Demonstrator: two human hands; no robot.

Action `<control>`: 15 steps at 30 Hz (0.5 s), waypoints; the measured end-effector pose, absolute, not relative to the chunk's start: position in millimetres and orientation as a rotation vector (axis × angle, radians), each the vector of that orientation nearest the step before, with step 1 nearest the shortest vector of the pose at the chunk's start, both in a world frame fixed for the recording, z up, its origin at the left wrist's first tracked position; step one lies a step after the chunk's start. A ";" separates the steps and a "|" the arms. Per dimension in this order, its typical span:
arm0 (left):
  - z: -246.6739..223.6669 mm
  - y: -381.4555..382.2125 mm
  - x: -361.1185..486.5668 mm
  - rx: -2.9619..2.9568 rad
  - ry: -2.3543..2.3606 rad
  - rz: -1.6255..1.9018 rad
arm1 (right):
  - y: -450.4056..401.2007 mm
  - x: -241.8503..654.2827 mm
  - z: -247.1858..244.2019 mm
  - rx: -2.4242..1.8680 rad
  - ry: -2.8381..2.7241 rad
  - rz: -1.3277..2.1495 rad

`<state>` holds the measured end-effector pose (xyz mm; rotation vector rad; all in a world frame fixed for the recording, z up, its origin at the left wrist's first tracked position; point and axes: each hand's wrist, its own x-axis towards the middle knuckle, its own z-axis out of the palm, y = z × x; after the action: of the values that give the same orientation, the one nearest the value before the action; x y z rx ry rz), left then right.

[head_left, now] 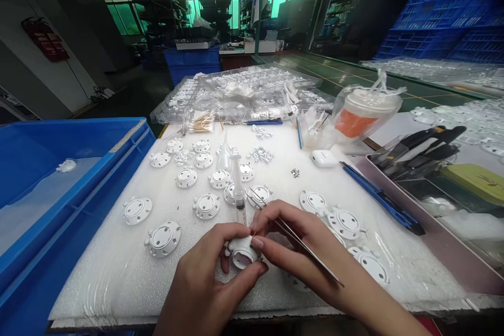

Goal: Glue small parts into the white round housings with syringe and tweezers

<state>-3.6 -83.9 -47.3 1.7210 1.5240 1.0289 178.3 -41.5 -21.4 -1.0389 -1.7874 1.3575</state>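
Pinching a round white plastic shell [243, 252], both hands' fingers clamp it; right hand [299, 247] also grips thin steel tweezers [295, 239].

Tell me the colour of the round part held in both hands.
White: the round plastic part, held between left hand and right hand, shows best in the head view.

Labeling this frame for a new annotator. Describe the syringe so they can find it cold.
Start at the white foam mat covering the bench, dotted with round white plastic parts. Just above the two hands, left hand and right hand, the syringe rises among the middle parts. It is the only clear, slim tube there; the neighbours are flat white discs.
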 end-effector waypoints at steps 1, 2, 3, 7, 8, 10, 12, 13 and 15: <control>-47.3 -83.9 -3.6 1.718 1.521 1.031 | -41.3 177.9 -21.5 -1.047 -1.799 1.331; -47.5 -84.0 -3.6 1.717 1.519 1.031 | -41.2 177.6 -21.7 -1.055 -1.806 1.313; -47.6 -84.0 -3.6 1.716 1.518 1.029 | -41.2 177.4 -21.9 -1.060 -1.806 1.308; -47.0 -83.8 -3.5 1.724 1.523 1.020 | -41.5 177.9 -22.5 -1.041 -1.779 1.372; -46.4 -83.7 -3.4 1.723 1.525 1.019 | -41.7 178.0 -22.5 -1.034 -1.776 1.379; -44.9 -83.6 -2.9 1.721 1.525 1.014 | -41.9 177.8 -22.5 -1.025 -1.784 1.372; -43.5 -83.6 -2.3 1.722 1.523 1.006 | -42.3 177.0 -22.2 -1.037 -1.799 1.351; -43.0 -83.6 -2.0 1.723 1.522 1.002 | -42.5 176.6 -21.9 -1.051 -1.808 1.340; -42.6 -83.8 -1.8 1.724 1.517 0.999 | -43.2 176.3 -21.4 -1.069 -1.820 1.330</control>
<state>-1.8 -83.8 -42.6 1.7236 1.5171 0.9986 176.3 -43.2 -21.4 -1.0688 -1.8197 1.3299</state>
